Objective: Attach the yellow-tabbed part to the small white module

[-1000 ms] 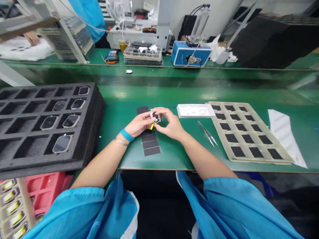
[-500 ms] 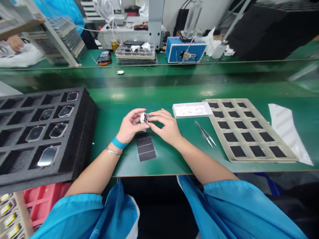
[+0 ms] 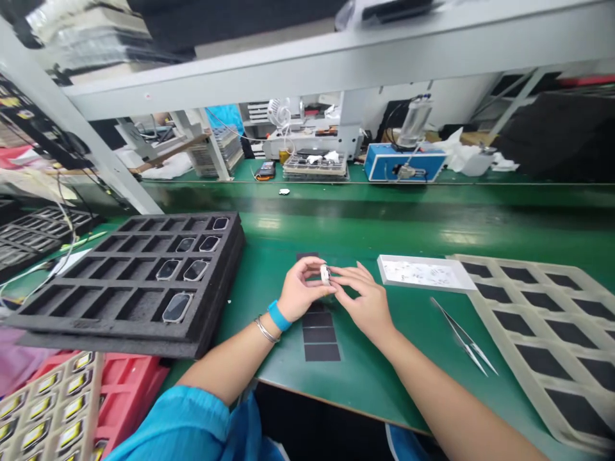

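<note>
My left hand and my right hand meet above the green table, both pinching a small white and dark part between their fingertips. Just under the hands lies a strip of dark rectangular pads. A black foam tray to the left holds several oval glass-faced pieces in its pockets.
Tweezers lie right of my right hand. A white flat tray and a beige tray with dark squares sit further right. A red bin and a tray of small yellow parts are at lower left. Machines stand on the far bench.
The view has tilted up and shifted, showing the shelf overhead. The hands stay together on the small part, which has turned edge-on between the fingertips.
</note>
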`<state>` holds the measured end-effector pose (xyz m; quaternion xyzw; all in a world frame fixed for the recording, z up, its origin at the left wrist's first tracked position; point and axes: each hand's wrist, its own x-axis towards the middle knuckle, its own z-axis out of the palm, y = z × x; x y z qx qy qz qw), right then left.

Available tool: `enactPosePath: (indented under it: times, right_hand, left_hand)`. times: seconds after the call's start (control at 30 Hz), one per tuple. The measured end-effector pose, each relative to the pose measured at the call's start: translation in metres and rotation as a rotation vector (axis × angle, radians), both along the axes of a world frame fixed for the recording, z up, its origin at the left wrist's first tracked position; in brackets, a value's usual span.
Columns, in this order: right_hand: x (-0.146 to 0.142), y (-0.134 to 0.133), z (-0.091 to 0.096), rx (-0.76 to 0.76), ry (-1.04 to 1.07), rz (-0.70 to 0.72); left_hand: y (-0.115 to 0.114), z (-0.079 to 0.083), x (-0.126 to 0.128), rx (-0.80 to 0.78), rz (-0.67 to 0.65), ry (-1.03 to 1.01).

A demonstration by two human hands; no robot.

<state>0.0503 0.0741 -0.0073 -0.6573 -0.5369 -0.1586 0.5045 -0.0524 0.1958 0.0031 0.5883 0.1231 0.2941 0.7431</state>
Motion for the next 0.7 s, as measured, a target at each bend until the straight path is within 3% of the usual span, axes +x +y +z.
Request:
enactPosePath:
  times: [0.23, 0.37, 0.43, 0.53, 0.6, 0.7]
  right_hand:
    - [0.003, 0.004, -0.005, 0.045, -0.159, -0.004]
    - [0.029, -0.003, 0.001, 0.022, -0.199, -0.085]
    - [0.053, -0.015, 0.012, -0.126, -0.129, -0.227]
    - [0.092, -0.037, 0.028, -0.643, 0.146, -0.562]
    - [0.111, -0.049, 0.034, -0.895, 0.268, -0.664]
    - [0.124, -0.058, 0.033, -1.036, 0.33, -0.678]
  left_hand:
    - [-0.005, 0.001, 0.002, -0.058, 0.039, 0.021]
    - [-0.003, 0.002, 0.003, -0.062, 0.049, 0.001]
    - [-0.001, 0.004, 0.002, -0.053, 0.054, -0.008]
    - [0.002, 0.006, 0.002, -0.081, 0.035, -0.009]
    - [0.004, 0.008, 0.002, -0.109, 0.026, -0.004]
    - [0.005, 0.009, 0.002, -0.128, 0.043, 0.006]
